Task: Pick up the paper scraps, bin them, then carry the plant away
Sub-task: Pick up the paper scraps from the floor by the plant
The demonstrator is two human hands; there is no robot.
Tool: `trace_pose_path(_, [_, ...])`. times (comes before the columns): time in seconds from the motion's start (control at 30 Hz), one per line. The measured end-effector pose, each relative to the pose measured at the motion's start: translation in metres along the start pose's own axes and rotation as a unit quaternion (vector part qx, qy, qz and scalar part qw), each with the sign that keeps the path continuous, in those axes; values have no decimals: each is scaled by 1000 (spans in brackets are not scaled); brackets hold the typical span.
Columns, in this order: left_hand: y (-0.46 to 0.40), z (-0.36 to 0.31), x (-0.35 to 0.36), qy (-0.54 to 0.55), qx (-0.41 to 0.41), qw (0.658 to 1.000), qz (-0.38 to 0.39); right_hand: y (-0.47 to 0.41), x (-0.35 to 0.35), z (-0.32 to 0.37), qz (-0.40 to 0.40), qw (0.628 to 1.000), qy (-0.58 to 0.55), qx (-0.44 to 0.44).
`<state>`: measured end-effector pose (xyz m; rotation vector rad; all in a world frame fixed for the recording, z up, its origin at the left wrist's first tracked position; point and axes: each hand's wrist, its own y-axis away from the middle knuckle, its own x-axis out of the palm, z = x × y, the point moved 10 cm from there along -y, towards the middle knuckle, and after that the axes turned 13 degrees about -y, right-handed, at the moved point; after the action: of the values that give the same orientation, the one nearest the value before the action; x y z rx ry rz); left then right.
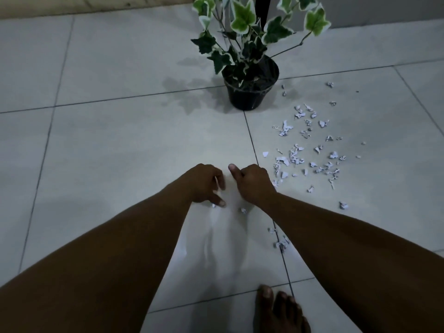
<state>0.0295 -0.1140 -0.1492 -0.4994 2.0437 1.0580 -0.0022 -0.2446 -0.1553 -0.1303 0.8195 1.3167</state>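
Several torn white paper scraps (310, 150) lie scattered on the tiled floor, right of my hands and below the plant. The ivy plant (249, 44) stands upright in a black pot (249, 92) at the top centre. Between my forearms a white sheet or bag (228, 248) is spread on the floor; I cannot tell which it is. My left hand (206, 186) and my right hand (254, 183) pinch its far edge side by side, the right thumb sticking out. Two small scraps (243, 210) rest on the white sheet just below my hands.
A few more scraps (280, 243) lie by my right forearm on a tile joint. My bare foot (281, 308) stands at the bottom right on the sheet's edge. A wall base (96, 6) runs along the top. A dark upright pole (263, 8) rises behind the plant.
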Motion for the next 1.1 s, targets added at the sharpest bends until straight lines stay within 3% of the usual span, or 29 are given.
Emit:
trace_pose_path(0.1, [9,11,5,-68,-21,997,-10,11,13,-2,61,995,60,-48])
trace_pose_path(0.27, [15,11,16,-69,-37,996,-40,40,28,-12,173,972,143,-74])
trace_pose_path(0.53, [14,10,20,-106,-106,987,-64,59,30,-32,218,940,252,-72])
trace_pose_path(0.6, [15,10,22,-100,-124,985,-64,56,29,-31,199,959,197,-51])
trace_pose_path(0.7, [17,10,24,-75,-153,983,-65,47,17,-30,126,991,-12,43])
trace_pose_path(0.83, [14,1,24,16,-161,982,-96,53,19,-40,128,938,-267,182])
trace_pose_path(0.97, [12,-23,5,152,-121,970,-143,46,-3,-56,46,929,-304,209])
trace_pose_path(1.1, [8,-61,-6,166,-51,976,-131,47,-14,-70,-24,888,-374,268])
